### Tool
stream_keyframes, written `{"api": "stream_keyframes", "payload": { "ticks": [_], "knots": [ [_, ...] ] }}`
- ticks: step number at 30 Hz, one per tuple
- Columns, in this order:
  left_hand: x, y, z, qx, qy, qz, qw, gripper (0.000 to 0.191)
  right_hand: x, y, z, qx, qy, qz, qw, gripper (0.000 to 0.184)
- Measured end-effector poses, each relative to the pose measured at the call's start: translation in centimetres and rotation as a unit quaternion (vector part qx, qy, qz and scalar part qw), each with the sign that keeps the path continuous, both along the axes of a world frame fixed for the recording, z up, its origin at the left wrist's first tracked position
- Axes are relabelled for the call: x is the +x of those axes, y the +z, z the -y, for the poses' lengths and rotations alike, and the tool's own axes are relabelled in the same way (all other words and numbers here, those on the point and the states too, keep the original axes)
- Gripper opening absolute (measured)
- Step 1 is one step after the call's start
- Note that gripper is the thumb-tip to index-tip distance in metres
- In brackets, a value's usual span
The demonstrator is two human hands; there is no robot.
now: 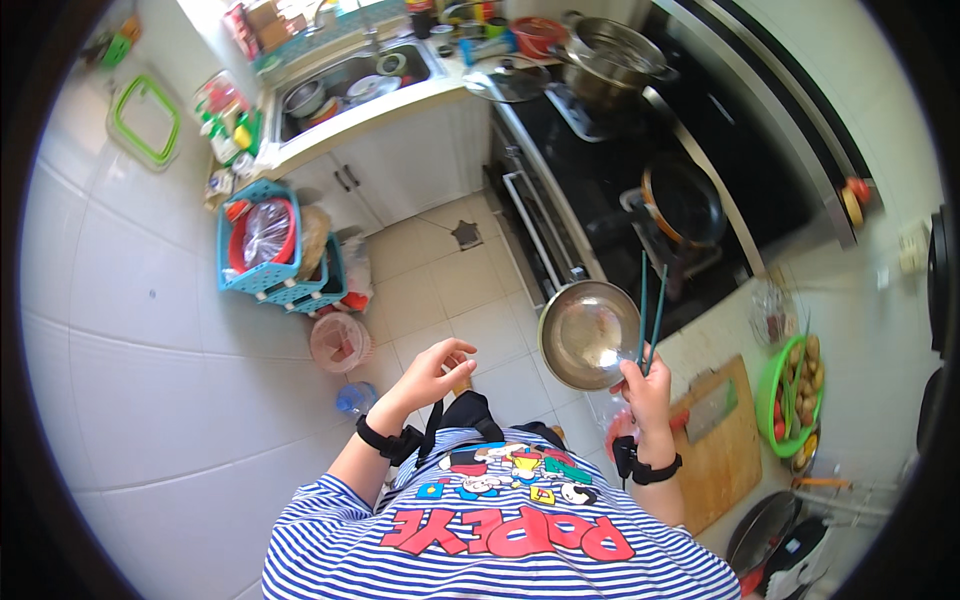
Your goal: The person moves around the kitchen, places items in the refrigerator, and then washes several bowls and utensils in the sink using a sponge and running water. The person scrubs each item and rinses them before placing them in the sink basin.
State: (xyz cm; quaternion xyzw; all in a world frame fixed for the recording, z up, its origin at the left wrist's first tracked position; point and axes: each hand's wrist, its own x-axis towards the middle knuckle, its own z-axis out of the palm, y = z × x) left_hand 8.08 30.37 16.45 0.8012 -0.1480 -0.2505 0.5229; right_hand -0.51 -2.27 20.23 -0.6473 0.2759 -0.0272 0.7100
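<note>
My right hand [648,388] grips a shallow stainless-steel bowl [581,330] by its near rim, thumb on the inside. The bowl is tilted towards me, and I see only shiny metal inside it. A pair of dark green chopsticks [658,319] sticks up from the same hand, the tips apart and pointing towards the stove. My left hand [437,367] hangs in front of my body, its fingers loosely bent and holding nothing. Beyond the bowl, a frying pan [686,201] sits on the near burner of the black glass gas stove [559,161].
A steel pot [611,56] stands on the far burner beside a glass lid [506,79]. To my right are a cutting board [724,469] bearing a cleaver [712,411] and a green basket [766,420] of vegetables. A blue rack [259,281] and pink bin [330,352] stand left.
</note>
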Motion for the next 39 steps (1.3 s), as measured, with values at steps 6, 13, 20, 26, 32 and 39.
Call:
{"api": "stream_keyframes", "payload": {
  "ticks": [6,13,20,26,32,39],
  "knots": [
    [5.6,0.2,-8.5,-0.179,0.055,-0.126,0.974,0.051,12.8,0.2,-11.5,0.01,0.125,0.014,0.992,0.042],
    [11.9,-1.0,-12.9,-0.347,0.159,-0.199,0.902,0.083,24.6,0.1,-19.6,-0.066,0.308,0.008,0.949,0.047],
    [22.0,-2.3,-15.2,-0.395,0.24,-0.226,0.858,0.07,38.0,-1.7,-23.1,-0.028,0.38,0.038,0.924,0.045],
    [33.8,-0.8,-15.5,-0.408,0.326,-0.205,0.828,0.065,52.0,-2.3,-23.5,-0.025,0.435,0.025,0.9,0.055],
    [43.3,-1.7,-20.1,-0.367,0.522,-0.158,0.753,0.048,65.5,-6.4,-22.8,-0.111,0.365,0.021,0.924,0.045],
    [53.3,-3.9,-29.4,-0.277,0.614,-0.122,0.729,0.055,76.3,-11.8,-24.6,-0.296,0.338,0.041,0.893,0.038]
  ]
}}
